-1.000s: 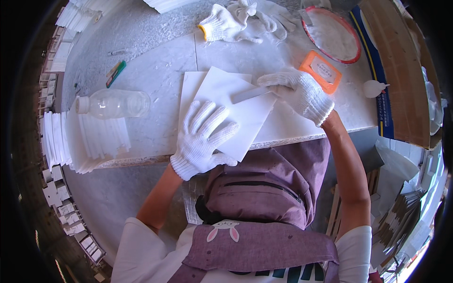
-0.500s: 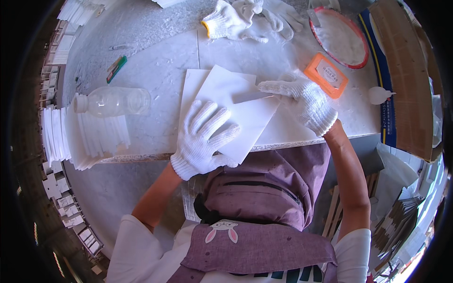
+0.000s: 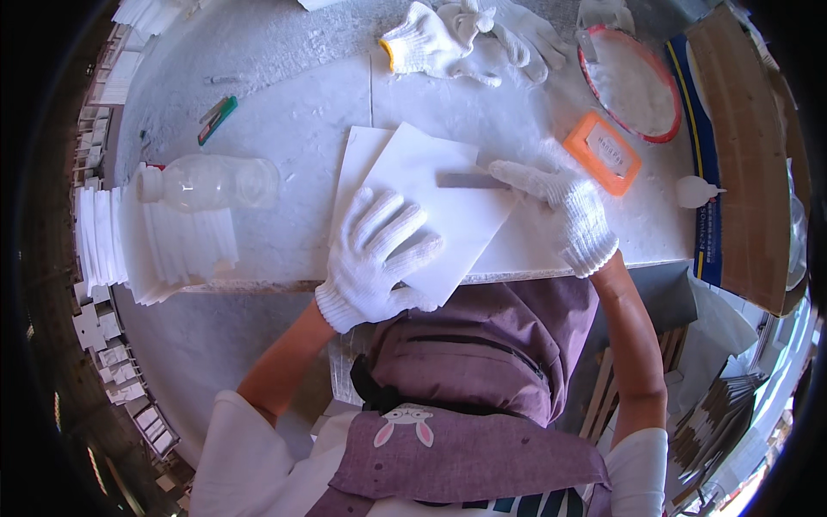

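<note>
In white knitted gloves, both my hands are at the table's near edge. My left hand lies with fingers spread on a thin white square panel, turned at an angle and jutting past the edge. Beneath it is another white panel, mostly covered. Between the fingers of my right hand is a thin, flat grey metal blade, pointing left over the upper panel. I cannot make out whether the blade touches the panel's surface.
A clear plastic bottle lies at the left beside stacked white panels. Beyond it is a green-handled cutter. An orange box, a red-rimmed dish of white powder and a cardboard box stand right; spare gloves lie behind.
The blade now shows its flat side over the panel and has come slightly nearer me with my right hand. My left hand stays on the panel. The whole view has shifted a little.
</note>
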A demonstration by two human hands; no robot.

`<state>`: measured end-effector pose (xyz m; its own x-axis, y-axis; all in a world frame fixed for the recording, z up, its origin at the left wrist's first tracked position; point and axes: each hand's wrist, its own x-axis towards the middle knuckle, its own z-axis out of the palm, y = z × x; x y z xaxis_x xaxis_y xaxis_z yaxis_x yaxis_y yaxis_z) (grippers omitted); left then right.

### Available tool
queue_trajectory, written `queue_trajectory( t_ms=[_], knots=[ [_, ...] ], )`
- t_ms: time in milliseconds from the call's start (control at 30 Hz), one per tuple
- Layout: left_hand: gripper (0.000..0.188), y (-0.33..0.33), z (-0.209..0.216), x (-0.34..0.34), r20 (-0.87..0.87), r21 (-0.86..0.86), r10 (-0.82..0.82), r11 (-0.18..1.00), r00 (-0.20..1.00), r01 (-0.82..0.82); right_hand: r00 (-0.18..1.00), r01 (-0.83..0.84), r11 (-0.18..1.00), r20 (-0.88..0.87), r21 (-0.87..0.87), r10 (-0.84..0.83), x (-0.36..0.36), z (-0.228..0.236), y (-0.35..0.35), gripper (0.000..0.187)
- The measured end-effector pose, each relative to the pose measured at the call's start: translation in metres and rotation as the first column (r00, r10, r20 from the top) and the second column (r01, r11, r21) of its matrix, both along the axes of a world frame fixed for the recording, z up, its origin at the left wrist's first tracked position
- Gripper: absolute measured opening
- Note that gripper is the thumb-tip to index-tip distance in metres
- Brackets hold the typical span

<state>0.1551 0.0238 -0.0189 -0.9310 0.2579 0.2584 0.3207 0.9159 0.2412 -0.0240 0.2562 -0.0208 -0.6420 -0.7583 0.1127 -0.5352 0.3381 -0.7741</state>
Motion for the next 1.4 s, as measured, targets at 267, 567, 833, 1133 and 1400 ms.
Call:
queue_trajectory(
  t_ms=[267, 567, 833, 1133, 1400],
  knots=[
    [0.063, 0.001, 0.001, 0.0, 0.029, 0.004, 0.012, 1.0, 1.0, -0.012, 0.995, 0.093, 0.996, -0.039, 0.001, -0.093, 0.012, -0.003, 0.01, 0.034],
    [0.063, 0.003, 0.001, 0.0, 0.028, 0.045, 0.031, 0.998, 0.999, -0.032, 0.971, 0.238, 0.971, 0.016, -0.028, -0.237, 0.023, -0.003, -0.002, 0.033],
    [0.068, 0.002, 0.0, -0.001, 0.026, -0.013, 0.005, 1.0, 1.0, -0.005, 0.935, 0.35, 0.937, -0.068, 0.001, -0.349, 0.049, -0.012, 0.0, 0.031],
    [0.068, -0.001, 0.002, -0.002, 0.027, -0.019, -0.011, 1.0, 1.0, 0.011, 0.961, 0.273, 0.962, -0.032, -0.021, -0.273, 0.029, -0.003, -0.005, 0.032],
    [0.067, 0.0, 0.002, -0.001, 0.035, 0.013, -0.005, 1.0, 0.999, 0.004, 0.948, 0.317, 0.948, -0.025, -0.005, -0.317, 0.045, -0.006, -0.003, 0.033]
  ],
)
